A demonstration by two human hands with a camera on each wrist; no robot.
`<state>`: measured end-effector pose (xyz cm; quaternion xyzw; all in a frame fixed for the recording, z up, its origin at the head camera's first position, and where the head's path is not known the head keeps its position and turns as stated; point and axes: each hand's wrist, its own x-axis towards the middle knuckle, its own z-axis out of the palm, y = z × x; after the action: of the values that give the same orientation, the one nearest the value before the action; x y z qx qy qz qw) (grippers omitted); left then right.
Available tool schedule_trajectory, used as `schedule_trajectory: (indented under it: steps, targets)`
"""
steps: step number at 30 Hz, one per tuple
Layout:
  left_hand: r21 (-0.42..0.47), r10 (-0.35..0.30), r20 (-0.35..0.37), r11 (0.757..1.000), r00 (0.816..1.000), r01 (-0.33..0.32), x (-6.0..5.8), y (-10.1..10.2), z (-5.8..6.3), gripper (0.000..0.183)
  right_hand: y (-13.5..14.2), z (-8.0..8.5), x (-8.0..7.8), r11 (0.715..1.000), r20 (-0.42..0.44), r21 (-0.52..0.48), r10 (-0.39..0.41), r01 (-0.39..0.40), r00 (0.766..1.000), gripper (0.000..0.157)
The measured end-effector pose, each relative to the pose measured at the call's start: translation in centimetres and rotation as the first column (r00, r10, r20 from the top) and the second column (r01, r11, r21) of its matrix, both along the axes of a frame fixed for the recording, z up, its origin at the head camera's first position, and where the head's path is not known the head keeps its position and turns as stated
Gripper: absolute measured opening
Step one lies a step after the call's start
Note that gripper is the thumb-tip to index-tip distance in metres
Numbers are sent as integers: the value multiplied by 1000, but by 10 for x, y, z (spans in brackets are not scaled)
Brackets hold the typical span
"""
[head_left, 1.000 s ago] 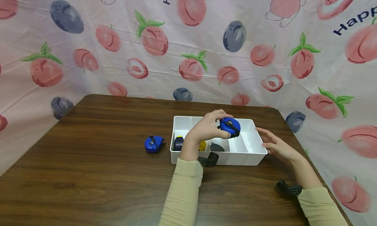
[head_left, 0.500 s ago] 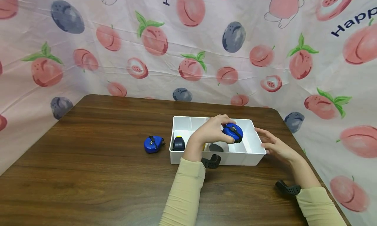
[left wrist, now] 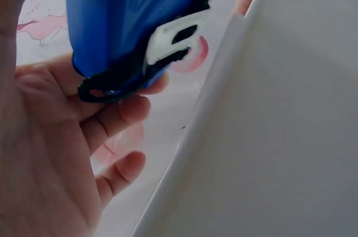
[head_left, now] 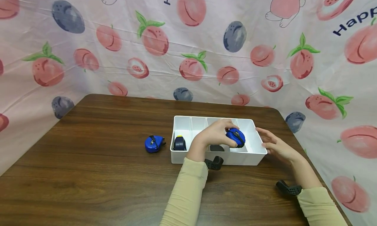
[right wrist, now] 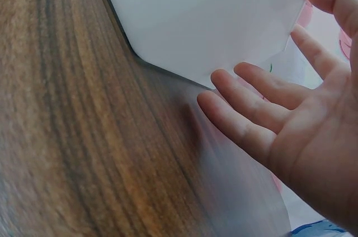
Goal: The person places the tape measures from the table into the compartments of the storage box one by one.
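Observation:
My left hand (head_left: 216,134) grips a blue tape measure (head_left: 236,137) between thumb and fingers, over the right part of a white divided box (head_left: 218,159). In the left wrist view the tape measure (left wrist: 128,19) shows a black strap and a pale metal end hook near the box wall (left wrist: 251,136). My right hand (head_left: 275,145) rests against the box's right end. In the right wrist view its fingers (right wrist: 246,114) lie fairly straight along the box wall (right wrist: 212,24). A second blue tape measure (head_left: 154,144) lies on the table, left of the box.
In the box's left compartment sits a dark navy item with a yellow top (head_left: 179,143). A dark grey rounded item (head_left: 217,148) lies further right, partly behind my left wrist. The wooden table (head_left: 88,173) ends at a fruit-print cloth (head_left: 117,55) behind.
My left hand has moved right and lower with the tape measure, toward the box's right compartment. A yellow thing in the box is now hidden behind my arm. My right hand stays put.

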<state>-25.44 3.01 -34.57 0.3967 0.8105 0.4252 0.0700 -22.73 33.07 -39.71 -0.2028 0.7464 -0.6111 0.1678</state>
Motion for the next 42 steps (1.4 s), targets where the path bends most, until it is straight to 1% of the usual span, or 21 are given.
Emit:
schedule_trajectory:
  steps: [2, 5, 9, 12, 15, 20, 25, 29, 34, 37, 42]
  targets:
    - [-37, 12, -10, 999, 1000, -12, 0, 1, 0, 50, 0, 0, 0, 1000, -5, -6, 8, -8, 1000, 59]
    - [-98, 43, -39, 994, 998, -47, 1, 3, -1, 48, 0, 1, 0, 1000, -6, -14, 18, -18, 1000, 59]
    - [-173, 77, -104, 980, 992, -95, 1, 5, -2, 48, 0, 0, 0, 999, -7, -21, 26, -26, 1000, 58]
    - [-212, 85, -142, 971, 986, -114, 0, 7, -4, 49, 0, 0, 0, 999, -9, -30, 32, -32, 999, 58]
    - [-240, 87, -152, 963, 984, -123, 0, 8, -6, 49, 0, 0, 0, 999, -8, -32, 33, -33, 999, 58]
    - [-263, 85, -156, 957, 984, -124, 0, 9, -6, 49, 0, 1, 0, 1000, -7, -10, 16, -16, 1000, 58]
    - [-287, 90, -155, 949, 984, -132, 0, 9, -6, 57, 0, 1, 0, 1000, -7, -9, 15, -16, 1000, 58]
    - [-322, 98, -147, 936, 984, -141, 1, 9, -7, 61, 0, 0, 0, 1000, -8, -9, 18, -18, 1000, 59]
    - [-365, 106, -129, 920, 986, -147, 3, 10, -8, 61, 0, 0, 0, 1000, -7, 7, 6, -6, 1000, 59]
    - [-368, 96, -104, 921, 990, -128, 3, 9, -7, 57, -1, 1, 0, 1000, -6, 9, 3, -3, 1000, 59]
    - [-330, 74, -58, 940, 996, -89, 2, 7, -6, 53, 0, 0, 0, 1000, -7, -6, 13, -13, 1000, 59]
